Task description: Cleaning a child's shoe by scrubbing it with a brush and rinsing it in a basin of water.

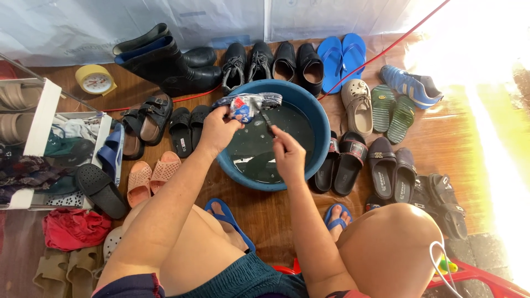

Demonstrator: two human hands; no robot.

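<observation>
My left hand (218,130) grips a grey and blue sports shoe (247,105) with red and white marks, held over the far left rim of a blue basin (314,118). The basin holds dark water. My right hand (287,152) is closed on a small dark brush (268,120), its tip touching the shoe above the water. My knees and feet in blue flip-flops are below the basin.
Many shoes ring the basin on the wooden floor: black boots (165,60), black shoes, blue flip-flops (341,54), a beige clog (356,105), green sandals, black slides (345,163), pink slides (150,176). A white rack (41,118) stands left, beside a yellow clock (95,80). A red cord (397,38) crosses the upper right.
</observation>
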